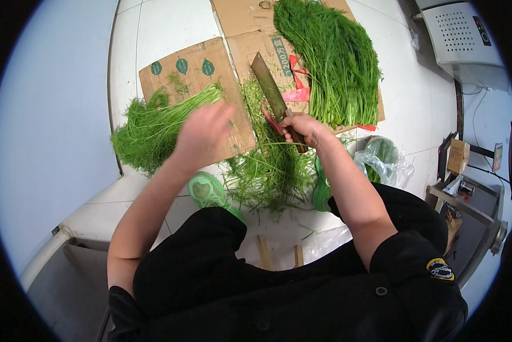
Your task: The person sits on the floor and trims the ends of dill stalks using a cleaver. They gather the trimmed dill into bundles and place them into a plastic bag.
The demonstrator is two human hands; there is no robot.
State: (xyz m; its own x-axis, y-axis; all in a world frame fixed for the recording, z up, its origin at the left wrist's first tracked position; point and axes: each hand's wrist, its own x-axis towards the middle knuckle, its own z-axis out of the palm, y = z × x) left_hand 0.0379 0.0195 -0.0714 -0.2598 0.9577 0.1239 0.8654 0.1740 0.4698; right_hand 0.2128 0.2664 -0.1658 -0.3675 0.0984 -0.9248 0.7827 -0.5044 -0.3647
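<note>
My right hand (306, 128) grips the dark wooden handle of a cleaver (269, 87), whose broad blade points up and away, over the cardboard. Motion blurs my left hand (205, 130), which is over the stem side of a smaller bunch of feathery dill-like greens (153, 124); its finger positions and any contact are unclear. That bunch lies on a flattened cardboard sheet (234, 132), its fronds spilling over the left edge. On the right of the cardboard rests a larger bunch of the same greens (333, 64), stems towards me. Red plastic strips (298, 94) lie between it and the blade.
Loose trimmings (273, 175) are heaped on the tiled floor between my green shoes (209, 190). A clear plastic bag (382, 158) with greens inside stands right of them. A perforated metal appliance (457, 38) and a low shelf (465, 205) are at right, a pale panel (55, 94) at left.
</note>
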